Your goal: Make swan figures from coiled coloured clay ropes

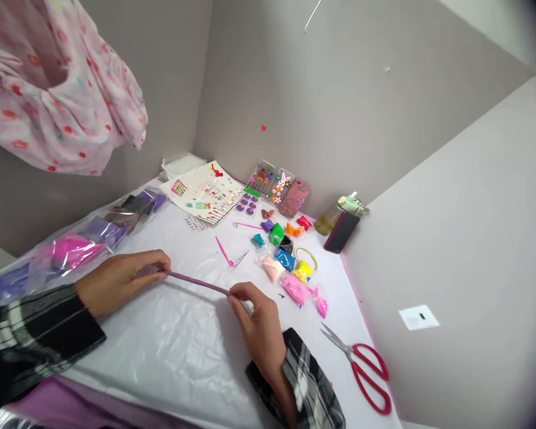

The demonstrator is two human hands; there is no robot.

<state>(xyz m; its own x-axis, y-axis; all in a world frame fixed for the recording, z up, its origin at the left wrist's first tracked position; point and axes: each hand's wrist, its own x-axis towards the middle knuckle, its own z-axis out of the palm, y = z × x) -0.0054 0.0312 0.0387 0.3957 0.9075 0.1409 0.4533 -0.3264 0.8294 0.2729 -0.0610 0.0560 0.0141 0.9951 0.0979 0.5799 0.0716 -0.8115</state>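
Observation:
A thin purple strip, perhaps a rolled strand of modelling clay [199,282], is stretched between my two hands above the white plastic-covered table [170,363]. My left hand [125,277] pinches its left end between thumb and fingertips. At the other end, my right hand [259,319] grips it the same way, slightly lower and nearer to me. The strand runs nearly straight, sloping down to the right. Beyond it lie a pink tool with a thin metal tip [226,252] and several small packets of coloured clay, among them a peach one [273,268] and a pink one [295,289].
Red-handled scissors [351,354] lie at the right edge. Bags of purple, pink and dark clay [71,250] line the left side. At the back are a decorated notebook [205,190], phone cases [279,186], a jar [328,220] and a leaning phone [342,232]. Pink cloth [62,119] hangs upper left.

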